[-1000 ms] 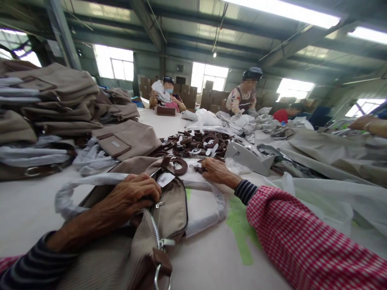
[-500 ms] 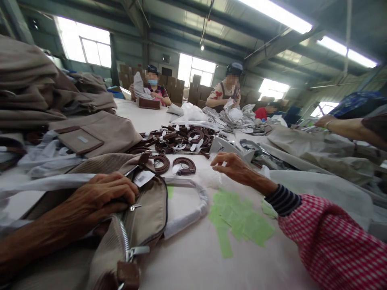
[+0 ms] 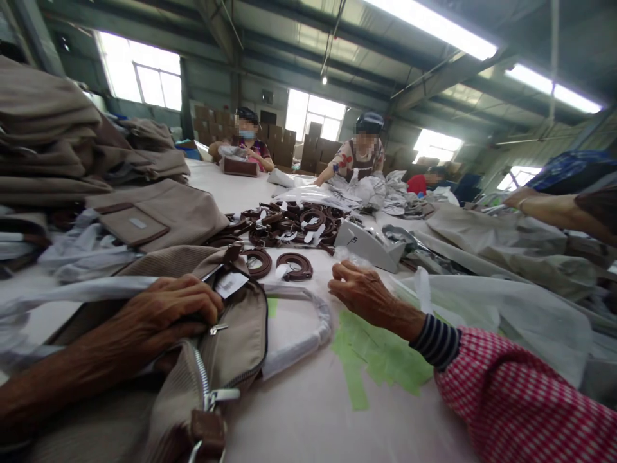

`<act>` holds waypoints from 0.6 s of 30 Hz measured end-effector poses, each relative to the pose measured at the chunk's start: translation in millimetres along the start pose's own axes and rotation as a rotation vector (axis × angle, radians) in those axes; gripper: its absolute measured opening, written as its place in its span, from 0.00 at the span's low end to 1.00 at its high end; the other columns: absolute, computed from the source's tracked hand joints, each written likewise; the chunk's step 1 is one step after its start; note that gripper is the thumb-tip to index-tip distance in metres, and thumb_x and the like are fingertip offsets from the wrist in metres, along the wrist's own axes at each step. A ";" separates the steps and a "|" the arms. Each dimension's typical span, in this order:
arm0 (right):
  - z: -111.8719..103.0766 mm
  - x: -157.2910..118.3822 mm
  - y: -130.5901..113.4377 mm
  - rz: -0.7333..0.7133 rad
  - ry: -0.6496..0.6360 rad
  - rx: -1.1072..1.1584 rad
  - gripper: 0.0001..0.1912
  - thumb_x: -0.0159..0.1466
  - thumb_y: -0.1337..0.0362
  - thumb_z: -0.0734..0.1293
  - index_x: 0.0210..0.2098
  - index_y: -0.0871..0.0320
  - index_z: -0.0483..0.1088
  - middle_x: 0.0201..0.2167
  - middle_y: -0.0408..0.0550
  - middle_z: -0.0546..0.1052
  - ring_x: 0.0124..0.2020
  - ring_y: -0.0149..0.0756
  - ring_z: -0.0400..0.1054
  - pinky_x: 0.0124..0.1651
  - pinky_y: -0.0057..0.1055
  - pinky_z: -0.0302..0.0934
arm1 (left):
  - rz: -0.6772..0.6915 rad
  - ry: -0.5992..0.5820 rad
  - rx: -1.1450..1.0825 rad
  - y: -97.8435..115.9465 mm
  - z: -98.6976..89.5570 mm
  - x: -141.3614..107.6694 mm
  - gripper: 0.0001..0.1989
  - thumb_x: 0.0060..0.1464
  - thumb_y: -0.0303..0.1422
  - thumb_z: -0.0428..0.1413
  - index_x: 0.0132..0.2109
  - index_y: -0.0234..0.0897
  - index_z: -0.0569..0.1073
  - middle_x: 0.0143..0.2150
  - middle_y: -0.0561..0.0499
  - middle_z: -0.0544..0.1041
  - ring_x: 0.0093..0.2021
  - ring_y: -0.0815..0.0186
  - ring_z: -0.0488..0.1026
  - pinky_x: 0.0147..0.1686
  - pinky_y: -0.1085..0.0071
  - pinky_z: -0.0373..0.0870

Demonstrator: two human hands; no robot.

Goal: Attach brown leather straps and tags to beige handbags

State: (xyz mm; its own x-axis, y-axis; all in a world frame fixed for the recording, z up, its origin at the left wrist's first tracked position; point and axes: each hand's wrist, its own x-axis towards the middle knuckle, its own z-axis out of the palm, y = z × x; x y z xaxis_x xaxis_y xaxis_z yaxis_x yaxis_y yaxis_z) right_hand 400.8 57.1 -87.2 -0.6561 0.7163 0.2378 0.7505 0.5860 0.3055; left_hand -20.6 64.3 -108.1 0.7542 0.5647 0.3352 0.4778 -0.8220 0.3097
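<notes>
A taupe handbag (image 3: 236, 350) lies open on the left, its silver zipper undone and a white tag (image 3: 231, 284) at its top edge. My left hand (image 3: 166, 305) is closed on the bag's upper edge, fingertips curled over into the opening. One handle (image 3: 308, 344), wrapped in white film, loops out onto the table. Over the table to the right, my right hand (image 3: 359, 292) has its fingers curled together; what they hold, if anything, is hidden. Clear crumpled plastic (image 3: 351, 257) shows just behind it. Light green paper slips (image 3: 380, 360) lie below that hand.
Coiled brown straps (image 3: 294, 265) and a heap of more straps (image 3: 289, 222) lie ahead, beside a grey-white dispenser (image 3: 369, 244). Taupe bags (image 3: 43, 135) are piled at left. White sheeting (image 3: 511, 308) covers the right. Co-workers stand across the table; another person's arm (image 3: 554, 206) reaches in at right.
My right hand has moved slightly left and down, its fingers curling tighter. My left hand stays on the handbag. Across the table, one co-worker has leaned and stretched an arm out.
</notes>
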 end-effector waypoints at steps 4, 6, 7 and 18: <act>-3.8 -7.1 -1.7 -0.094 0.107 -0.026 0.12 0.75 0.73 0.64 0.34 0.61 0.74 0.42 0.53 0.75 0.42 0.39 0.63 0.38 0.35 0.52 | -0.079 -0.019 -0.038 5.5 0.0 1.1 0.10 0.69 0.32 0.53 0.43 0.44 0.80 0.50 0.57 0.82 0.49 0.64 0.73 0.52 0.70 0.59; -7.8 -14.7 -8.6 -0.149 0.178 0.030 0.13 0.77 0.73 0.61 0.37 0.60 0.74 0.42 0.53 0.76 0.42 0.39 0.65 0.39 0.35 0.55 | -0.118 -0.041 -0.052 7.4 -0.3 1.1 0.11 0.69 0.33 0.52 0.43 0.43 0.80 0.51 0.56 0.82 0.50 0.63 0.73 0.52 0.69 0.59; -10.5 -20.4 -14.6 -0.173 0.203 0.089 0.14 0.77 0.72 0.59 0.39 0.60 0.73 0.43 0.53 0.76 0.42 0.39 0.66 0.40 0.34 0.58 | -0.129 -0.048 -0.057 7.8 -0.5 1.2 0.11 0.70 0.33 0.52 0.43 0.43 0.80 0.51 0.55 0.82 0.50 0.62 0.73 0.52 0.68 0.59; -52.9 -86.2 -93.7 -0.179 0.026 0.667 0.08 0.76 0.70 0.61 0.44 0.56 0.71 0.42 0.51 0.79 0.41 0.38 0.71 0.45 0.35 0.67 | -0.053 0.001 0.005 -4.2 7.0 -3.0 0.09 0.70 0.30 0.54 0.43 0.41 0.79 0.53 0.54 0.81 0.52 0.62 0.71 0.53 0.69 0.56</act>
State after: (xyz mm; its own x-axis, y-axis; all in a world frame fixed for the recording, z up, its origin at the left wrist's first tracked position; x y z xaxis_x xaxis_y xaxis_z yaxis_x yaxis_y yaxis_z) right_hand 382.8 -79.5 -87.6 -0.7697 0.5824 0.2615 0.5134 0.8081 -0.2888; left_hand -21.8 65.5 -116.6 0.7271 0.6078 0.3193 0.5198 -0.7912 0.3223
